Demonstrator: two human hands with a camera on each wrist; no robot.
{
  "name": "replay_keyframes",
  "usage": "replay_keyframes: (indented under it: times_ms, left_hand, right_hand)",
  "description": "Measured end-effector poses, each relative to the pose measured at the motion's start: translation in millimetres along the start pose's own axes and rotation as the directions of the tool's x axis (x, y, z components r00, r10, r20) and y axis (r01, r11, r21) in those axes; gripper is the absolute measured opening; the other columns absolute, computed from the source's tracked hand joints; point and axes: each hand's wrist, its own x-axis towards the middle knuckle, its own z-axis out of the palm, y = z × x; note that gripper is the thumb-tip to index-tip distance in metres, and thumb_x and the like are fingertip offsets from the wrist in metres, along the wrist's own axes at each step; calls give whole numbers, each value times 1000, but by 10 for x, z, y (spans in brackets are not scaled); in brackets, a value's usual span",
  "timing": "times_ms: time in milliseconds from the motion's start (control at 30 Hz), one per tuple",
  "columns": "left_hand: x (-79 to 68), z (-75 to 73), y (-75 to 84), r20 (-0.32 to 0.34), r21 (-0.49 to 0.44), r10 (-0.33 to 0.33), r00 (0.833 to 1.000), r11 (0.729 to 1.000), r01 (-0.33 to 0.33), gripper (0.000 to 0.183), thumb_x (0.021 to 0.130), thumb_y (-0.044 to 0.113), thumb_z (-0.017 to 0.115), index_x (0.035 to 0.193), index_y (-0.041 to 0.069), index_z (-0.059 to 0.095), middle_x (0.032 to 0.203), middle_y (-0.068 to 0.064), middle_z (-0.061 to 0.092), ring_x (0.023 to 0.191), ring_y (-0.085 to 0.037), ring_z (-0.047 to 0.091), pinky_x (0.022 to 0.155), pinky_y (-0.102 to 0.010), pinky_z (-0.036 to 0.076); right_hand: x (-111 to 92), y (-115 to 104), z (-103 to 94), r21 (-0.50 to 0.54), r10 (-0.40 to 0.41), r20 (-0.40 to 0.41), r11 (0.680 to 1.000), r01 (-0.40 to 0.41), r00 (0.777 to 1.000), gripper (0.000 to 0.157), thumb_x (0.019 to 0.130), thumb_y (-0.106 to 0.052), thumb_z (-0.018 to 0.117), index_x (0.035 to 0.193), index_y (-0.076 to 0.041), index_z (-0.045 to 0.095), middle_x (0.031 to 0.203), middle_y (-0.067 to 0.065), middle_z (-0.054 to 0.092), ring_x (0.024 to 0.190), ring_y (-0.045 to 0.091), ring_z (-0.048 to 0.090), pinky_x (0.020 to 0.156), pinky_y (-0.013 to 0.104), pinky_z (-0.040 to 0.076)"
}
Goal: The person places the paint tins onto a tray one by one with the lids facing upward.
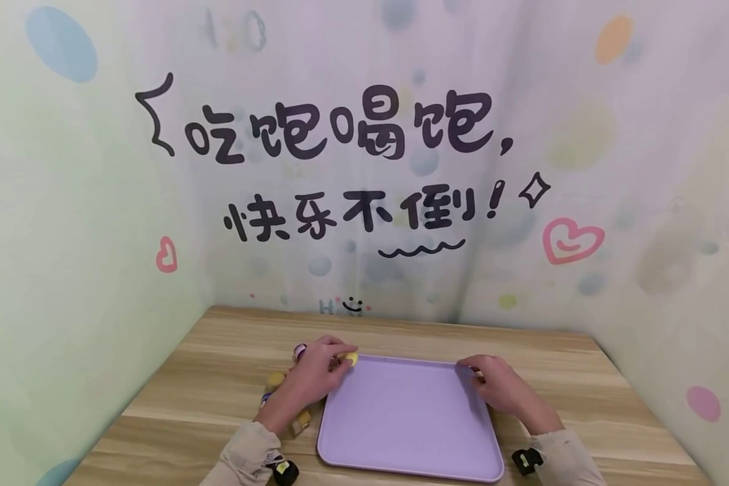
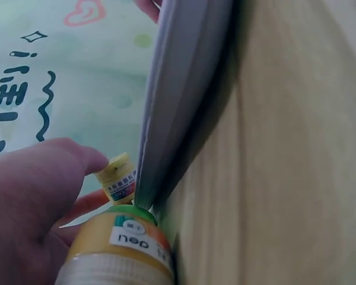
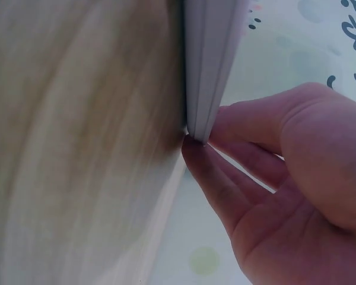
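A lilac rectangular tray lies on the wooden table. At its far left corner, my left hand pinches a small yellow paint jar between thumb and fingers. The jar is beside the tray's rim, its printed label visible in the left wrist view. My right hand grips the tray's far right corner, thumb on one side of the rim and fingertips on the other, as the right wrist view shows. Close to my left palm stands an ochre paint jar, with something green just beyond it.
Left of the tray, several paint jars stand beside and partly behind my left forearm, among them a purple-labelled jar and an ochre jar. The wooden table meets a printed curtain at the back.
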Motion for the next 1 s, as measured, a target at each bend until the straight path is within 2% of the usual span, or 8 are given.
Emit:
replay_keyframes:
  times_ms: [200,367,433,567,700,1000]
  left_hand:
    - [-5,9,-15,25,23,15,1000,1000,-15,36,95,6,83,130,6,78,122,-14,73,95,-22,73,78,-30,63]
    - [-1,26,-15,-7,73,8,1000,997,-7,33,94,10,85,127,7,79,126,-13,79,114,-30,76,94,-44,65]
    - [4,33,-20,-18,88,-13,1000,996,14,32,94,12,85,125,7,79,126,-12,80,118,-30,76,98,-46,64]
    - [8,41,-31,-30,66,-56,998,996,57,28,93,11,86,120,5,78,117,-13,80,102,-24,79,83,-36,66]
    - [1,31,-26,-40,25,-67,997,997,68,22,92,8,87,111,5,77,108,-13,78,90,-20,78,72,-25,63]
    - [-4,26,-27,-27,67,-60,998,996,61,21,91,10,87,109,7,77,105,-9,77,89,-18,76,72,-25,61]
  right_hand:
    - [-7,-31,-19,-10,-15,0,1000,15,1000,37,92,13,65,125,2,77,127,20,77,115,38,75,93,51,65]
    - [-12,-44,-24,-2,-16,7,1000,16,1000,37,92,14,65,125,2,77,127,20,77,116,38,75,93,51,65]
    - [-10,-43,-23,1,-18,9,1000,18,1000,37,92,15,65,125,3,77,127,21,77,116,38,75,93,51,65]
    - [-6,-38,-31,-5,-29,7,1000,29,1000,38,92,14,65,126,3,77,127,21,77,117,39,75,94,52,65]
    - [2,-33,-37,-4,-33,3,999,33,999,38,92,14,66,125,1,78,126,20,78,117,39,75,95,52,64]
    - [-19,-41,-35,3,-24,10,1000,24,1000,38,92,14,66,126,1,78,127,20,78,119,40,74,96,52,64]
